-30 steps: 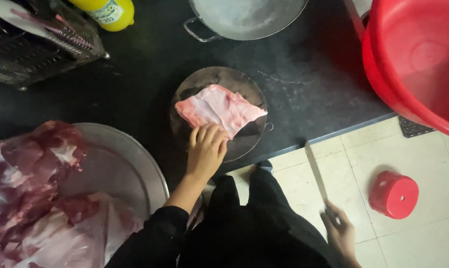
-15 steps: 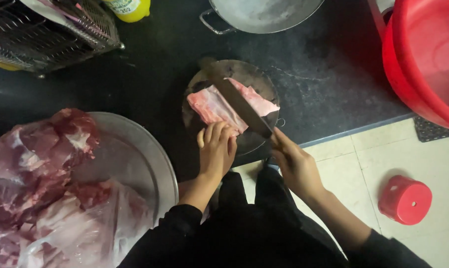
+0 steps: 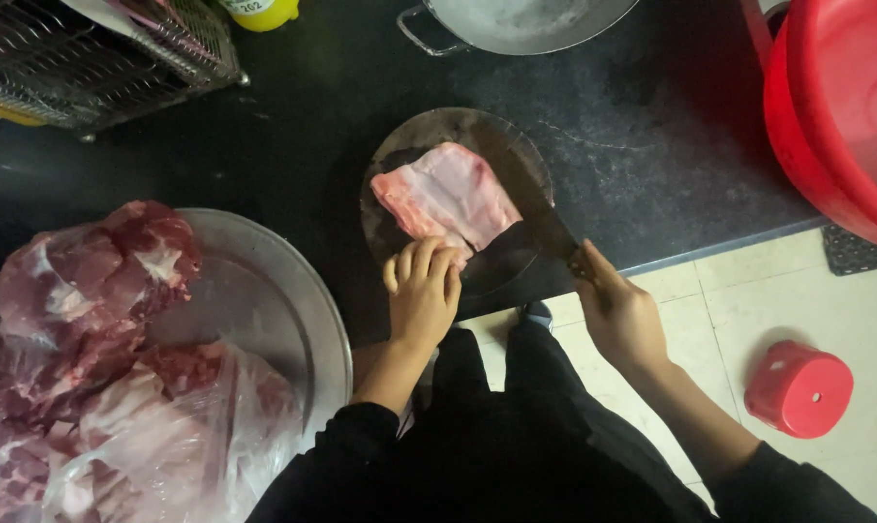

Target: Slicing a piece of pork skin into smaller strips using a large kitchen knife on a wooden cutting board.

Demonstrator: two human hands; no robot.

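A pale pink slab of raw meat (image 3: 450, 197) lies on a round dark chopping block (image 3: 411, 147) on the black counter. My left hand (image 3: 422, 292) rests at the block's near edge, fingertips pressing the meat's near side. My right hand (image 3: 620, 312) grips the handle of a cleaver (image 3: 543, 210), whose broad blade lies along the meat's right side over the block.
A large metal basin (image 3: 281, 308) at the left holds red meat chunks (image 3: 90, 281) and a plastic bag of meat (image 3: 167, 436). A wire rack (image 3: 99, 53) stands back left, a metal wok (image 3: 516, 21) at the back, a red tub (image 3: 835, 107) right, a red stool (image 3: 799, 387) on the floor.
The cleaver went from hanging low beside my leg, to lying across the meat, to resting at the meat's right edge. My left hand stays on the meat's near side.
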